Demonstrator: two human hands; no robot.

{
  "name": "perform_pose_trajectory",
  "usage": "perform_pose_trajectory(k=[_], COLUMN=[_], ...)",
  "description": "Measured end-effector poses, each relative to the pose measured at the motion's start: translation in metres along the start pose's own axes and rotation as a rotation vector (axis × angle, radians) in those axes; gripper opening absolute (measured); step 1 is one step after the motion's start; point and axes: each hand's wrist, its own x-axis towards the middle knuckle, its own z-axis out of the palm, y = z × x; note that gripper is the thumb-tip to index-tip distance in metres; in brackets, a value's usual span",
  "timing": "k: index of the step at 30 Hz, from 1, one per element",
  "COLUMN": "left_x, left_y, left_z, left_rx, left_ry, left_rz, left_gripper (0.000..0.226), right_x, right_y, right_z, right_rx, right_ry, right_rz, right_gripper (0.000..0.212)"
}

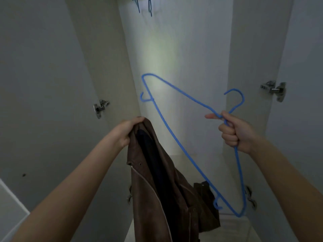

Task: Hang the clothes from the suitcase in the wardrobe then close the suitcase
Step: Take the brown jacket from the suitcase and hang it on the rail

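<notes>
A brown leather jacket [157, 180] with a dark lining hangs down in front of the open wardrobe. My left hand [128, 131] grips it at its top edge. My right hand [234, 131] is closed around the neck of a blue wire hanger [176, 137], just below its hook. The hanger is tilted, one shoulder end pointing up and left, the other down by the jacket's lower right. Hanger and jacket are apart near the top and overlap low down. The suitcase is out of sight.
The wardrobe interior [174, 49] is white and lit at the back. Both doors stand open, left door [43, 84] and right door [300, 67], with metal hinges [101, 107] on them. Other blue hangers [143, 6] hang at the top. A pale shelf floor [227, 229] lies below.
</notes>
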Motion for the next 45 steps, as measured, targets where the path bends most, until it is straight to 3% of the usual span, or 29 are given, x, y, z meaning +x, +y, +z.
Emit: perform_pose_trajectory(k=[2, 6, 14, 20, 23, 26, 30, 33, 38, 43, 45], left_x=[-0.001, -0.004, -0.009, -0.009, -0.012, -0.014, -0.024, -0.039, -0.059, -0.074, -0.078], left_y=[0.01, 0.029, 0.051, 0.04, 0.037, 0.038, 0.045, 0.053, 0.063, 0.078, 0.089], left_z=[-0.005, -0.013, -0.017, 0.008, 0.019, 0.03, 0.045, 0.044, 0.044, 0.044, 0.04], left_rx=[-0.034, 0.004, 0.246, 0.686, 0.987, 0.971, 0.52, 0.364, 0.388, 0.44, 0.512], left_ry=[0.027, 0.087, 0.219, 0.421, 0.46, 0.465, 0.367, 0.306, 0.102, -0.092, -0.124], left_rz=[0.038, 0.102, 0.217, 0.463, 0.575, 0.598, 0.465, 0.376, 0.329, 0.37, 0.528], left_gripper=[0.032, 0.022, 0.017, 0.012, 0.021, 0.022, 0.011, 0.013, 0.008, 0.016, 0.022], right_x=[-0.005, -0.011, -0.014, -0.013, -0.011, -0.003, 0.005, 0.006, 0.005, 0.004, 0.005], right_y=[0.003, 0.004, -0.003, 0.0, 0.008, 0.023, 0.047, 0.048, 0.032, 0.013, 0.0], right_z=[-0.001, 0.002, 0.016, 0.066, 0.094, 0.119, 0.136, 0.134, 0.134, 0.13, 0.125], right_rx=[-0.093, -0.298, -0.468, -0.555, -0.509, -0.476, -0.501, -0.485, -0.225, -0.069, -0.039], right_ry=[-0.07, -0.146, -0.146, -0.096, -0.04, 0.047, 0.148, 0.167, 0.239, 0.3, 0.284], right_rz=[0.032, 0.062, 0.043, -0.021, -0.034, -0.034, -0.04, -0.116, -0.255, -0.381, -0.436], right_gripper=[0.042, 0.042, 0.038, 0.028, 0.025, 0.024, 0.024, 0.026, 0.026, 0.027, 0.027])
